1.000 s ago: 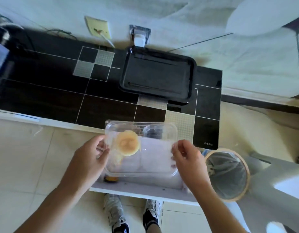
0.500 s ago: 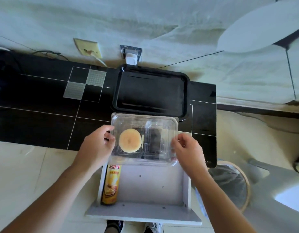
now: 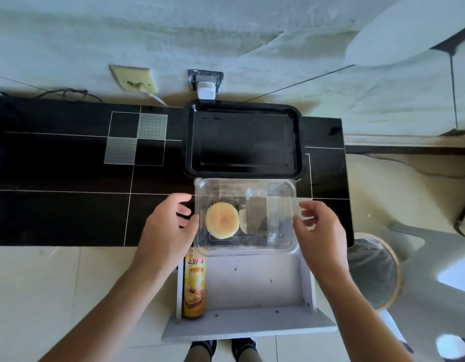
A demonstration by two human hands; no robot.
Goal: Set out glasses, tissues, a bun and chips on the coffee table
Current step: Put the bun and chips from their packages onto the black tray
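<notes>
Since the earlier frames you had carried the clear box (image 3: 245, 216) forward from above the drawer onto the black surface (image 3: 69, 178), and both hands had slackened off it. The box sat at the near edge of the surface, its near rim overhanging the open white drawer (image 3: 252, 283), its far rim just short of the black tray (image 3: 244, 139). Inside it, toward the left, lay the bun (image 3: 222, 220), with the edge of a second one showing beside it.

Your left hand (image 3: 168, 231) was half open, fingers curled, thumb against the box's left wall but not gripping it. Your right hand (image 3: 317, 228) was likewise loosely open, fingertips at the right wall, holding nothing.

The chips can (image 3: 194, 286) lay on its side along the drawer's left wall, its top tucked under the box's corner.

The surface was glossy black with thin white lines and grey chequered squares. Behind it ran a pale wall with a socket (image 3: 133, 79) and a plugged-in charger (image 3: 205, 87). A lined bin (image 3: 372, 273) stood on the pale tiled floor to your right.
</notes>
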